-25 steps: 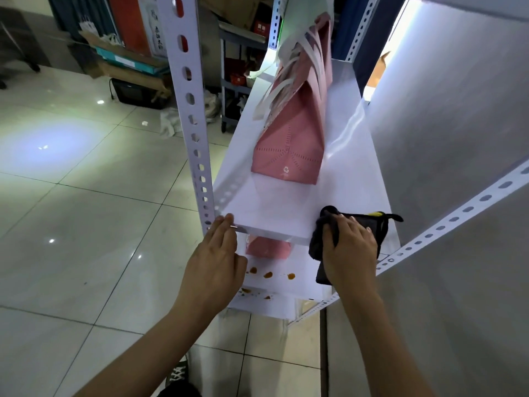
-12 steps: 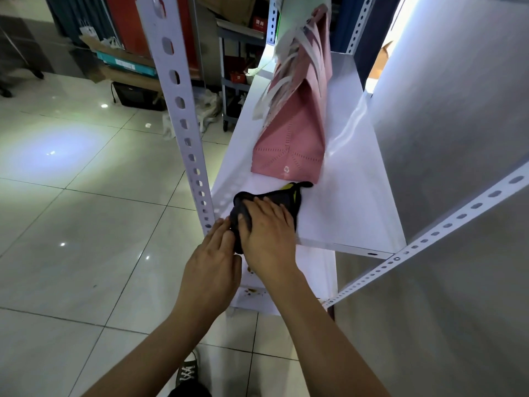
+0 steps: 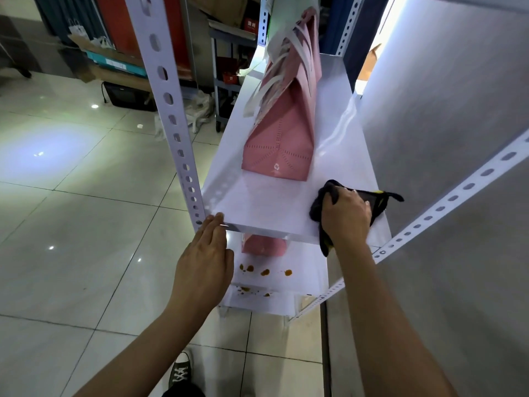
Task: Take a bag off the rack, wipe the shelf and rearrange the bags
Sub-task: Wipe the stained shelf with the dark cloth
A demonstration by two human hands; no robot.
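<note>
Several pink paper bags (image 3: 286, 133) with white handles stand in a row along the white shelf (image 3: 266, 204) of a metal rack. My right hand (image 3: 347, 217) presses a black cloth (image 3: 320, 204) with a yellow edge onto the shelf's near right corner, its thumb curled round the cloth's bunched left part. My left hand (image 3: 204, 262) has straight fingers whose tips touch the shelf's near left edge beside the perforated upright (image 3: 169, 110). Another pink bag (image 3: 263, 246) shows on the shelf below.
The lower shelves (image 3: 303, 267) carry several brown stains. A grey wall (image 3: 446, 138) runs close along the rack's right side. A slanted perforated brace (image 3: 446, 202) crosses at right. Boxes and a small cart (image 3: 229, 78) stand on the tiled floor behind.
My right hand has swept the cloth from the shelf's near left corner back to the near right corner. My left hand has stayed at the shelf's front left edge.
</note>
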